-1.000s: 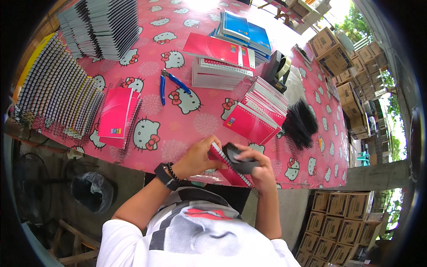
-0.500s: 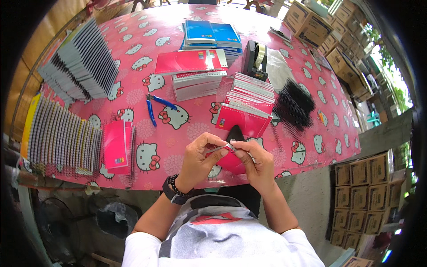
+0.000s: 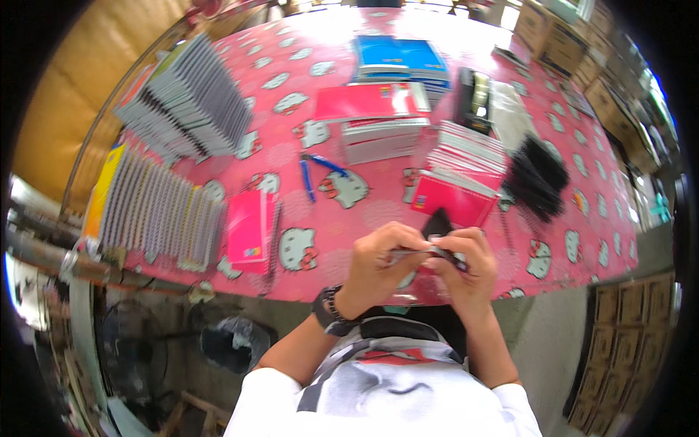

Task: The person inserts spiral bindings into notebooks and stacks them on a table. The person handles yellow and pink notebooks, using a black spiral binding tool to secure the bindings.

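Note:
My left hand (image 3: 386,258) and my right hand (image 3: 464,266) meet near the front of the table, both closed in a pinch. Between their thumbs and fingers is a thin notebook (image 3: 399,254), seen nearly edge-on and blurred; its binding edge lies mostly under my fingertips. A pointed black piece (image 3: 438,222) shows just beyond my fingers; I cannot make out what it is. Right behind it leans a row of pink notebooks (image 3: 455,200) with punched holes. To their right lies a heap of black spiral coils (image 3: 539,178).
Blue-handled cutters (image 3: 308,178) lie left of centre. Pink spiral notebooks (image 3: 247,229) and rows of bound notebooks (image 3: 160,211) stand further left. Behind are stacked pink notebooks (image 3: 382,142), blue notebooks (image 3: 400,57) and a tape dispenser (image 3: 473,102). Cardboard boxes (image 3: 626,335) stand at right.
The whole view has shifted, so the table and its things appear further right. Both hands keep their pinch on the notebook, whose pink cover shows less now.

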`<state>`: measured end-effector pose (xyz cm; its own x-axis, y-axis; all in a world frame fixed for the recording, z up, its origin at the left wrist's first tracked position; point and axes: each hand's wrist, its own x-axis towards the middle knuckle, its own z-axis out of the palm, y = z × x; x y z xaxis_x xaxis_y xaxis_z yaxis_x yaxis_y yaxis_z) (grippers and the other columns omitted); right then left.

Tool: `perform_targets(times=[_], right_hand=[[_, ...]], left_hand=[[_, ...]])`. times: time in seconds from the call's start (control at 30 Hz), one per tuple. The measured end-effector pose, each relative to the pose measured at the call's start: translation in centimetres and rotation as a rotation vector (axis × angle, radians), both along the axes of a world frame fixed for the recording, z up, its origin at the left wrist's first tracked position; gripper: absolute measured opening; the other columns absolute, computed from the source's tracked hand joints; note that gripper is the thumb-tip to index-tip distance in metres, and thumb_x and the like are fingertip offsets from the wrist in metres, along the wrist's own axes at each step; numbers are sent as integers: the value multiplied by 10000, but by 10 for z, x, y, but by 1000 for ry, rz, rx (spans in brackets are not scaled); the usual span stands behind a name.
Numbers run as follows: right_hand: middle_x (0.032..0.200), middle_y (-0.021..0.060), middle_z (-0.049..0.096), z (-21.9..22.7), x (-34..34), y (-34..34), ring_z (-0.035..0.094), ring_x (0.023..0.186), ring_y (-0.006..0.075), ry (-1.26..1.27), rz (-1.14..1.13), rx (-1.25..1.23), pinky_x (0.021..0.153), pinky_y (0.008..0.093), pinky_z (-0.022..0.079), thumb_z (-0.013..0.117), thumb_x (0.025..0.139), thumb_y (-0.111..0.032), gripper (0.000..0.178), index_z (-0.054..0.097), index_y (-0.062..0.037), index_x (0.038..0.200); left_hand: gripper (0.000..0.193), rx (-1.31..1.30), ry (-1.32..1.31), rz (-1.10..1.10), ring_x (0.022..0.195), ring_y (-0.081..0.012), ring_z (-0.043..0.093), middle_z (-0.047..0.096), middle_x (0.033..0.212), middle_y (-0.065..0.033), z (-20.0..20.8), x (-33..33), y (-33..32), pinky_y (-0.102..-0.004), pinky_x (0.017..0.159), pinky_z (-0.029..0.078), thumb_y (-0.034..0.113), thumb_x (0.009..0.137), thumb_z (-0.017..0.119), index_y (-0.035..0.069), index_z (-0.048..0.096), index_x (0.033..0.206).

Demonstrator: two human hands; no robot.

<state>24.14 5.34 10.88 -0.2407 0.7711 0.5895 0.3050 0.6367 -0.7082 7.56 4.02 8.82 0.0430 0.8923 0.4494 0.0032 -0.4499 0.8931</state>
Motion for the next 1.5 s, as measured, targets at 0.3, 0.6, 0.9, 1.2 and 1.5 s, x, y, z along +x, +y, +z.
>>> perform_targets(times=[0.3,0.6,0.9,1.2,1.5], right_hand=[[797,86,576,1,-4,-1,562,690,170,25,120,10,583,275,454,809,708,-112,273,622,-18,885],[797,94,567,7,-14,0,551,667,191,-33,176,22,544,289,436,796,736,-143,267,616,-7,878],[880,154,582,14,-54,-4,561,772,294,-112,303,-97,655,362,467,628,855,-53,197,617,24,1036],[1088,142,622,-1,-50,41,579,990,285,-230,171,-126,846,343,460,704,817,-176,395,599,-1,1156],[1025,148,585,-66,-12,31,549,965,319,-289,-457,-270,863,387,456,748,704,-44,420,581,-56,1089]], left_hand=[[129,38,66,77,776,-117,641,654,879,-84,15,-8,-16,-237,661,509,-11,780,730,18,653,880],[135,-64,-5,34,782,-112,640,661,887,-76,16,-22,-22,-236,667,514,-50,777,716,21,656,875],[139,-17,325,276,826,-185,625,661,876,-72,19,-59,-30,-284,785,468,63,820,701,50,627,937],[285,-214,983,589,863,-249,481,548,896,-66,45,-187,-6,-428,807,306,310,943,457,68,607,935],[608,-134,1481,780,1304,-301,374,460,1350,-150,-34,-207,20,-581,1075,199,430,869,608,104,442,1355]])
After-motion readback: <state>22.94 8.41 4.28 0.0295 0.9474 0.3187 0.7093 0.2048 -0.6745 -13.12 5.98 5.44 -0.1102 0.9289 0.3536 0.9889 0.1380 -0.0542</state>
